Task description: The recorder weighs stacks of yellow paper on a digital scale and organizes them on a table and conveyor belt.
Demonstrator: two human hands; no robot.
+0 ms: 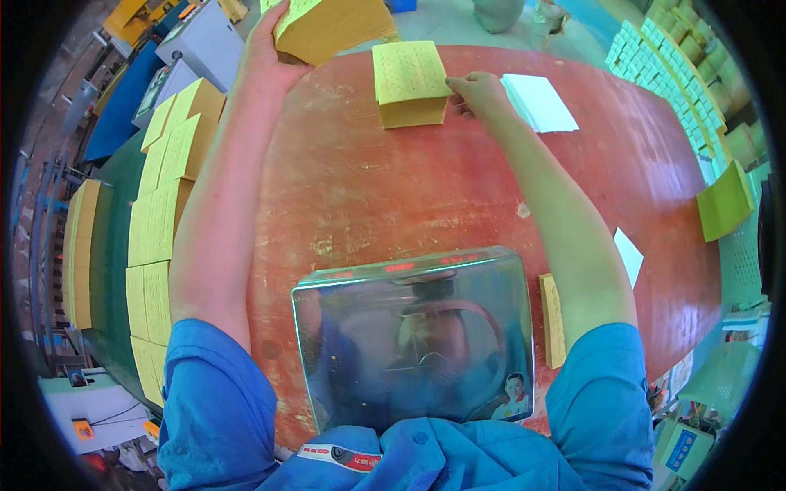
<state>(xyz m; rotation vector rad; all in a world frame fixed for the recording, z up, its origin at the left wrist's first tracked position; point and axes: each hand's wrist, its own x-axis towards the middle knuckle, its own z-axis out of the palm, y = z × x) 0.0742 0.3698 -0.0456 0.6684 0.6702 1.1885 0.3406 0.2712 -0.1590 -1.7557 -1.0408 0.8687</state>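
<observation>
My left hand grips a thick stack of yellow paper at the far side of the red table, tilted and partly cut off by the upper edge of the view. Just right of it, a second yellow paper stack rests squarely on the tabletop, its top sheet covered in small marks. The curled fingers of my right hand meet the right edge of that second stack. Whether they pinch a sheet there is too small to tell. Beside my right wrist lies a pile of white sheets.
A clear-lidded box stands on the red table close to my body. Along the left, several yellow stacks line a dark green surface. A narrow yellow block and a white sheet lie near my right forearm.
</observation>
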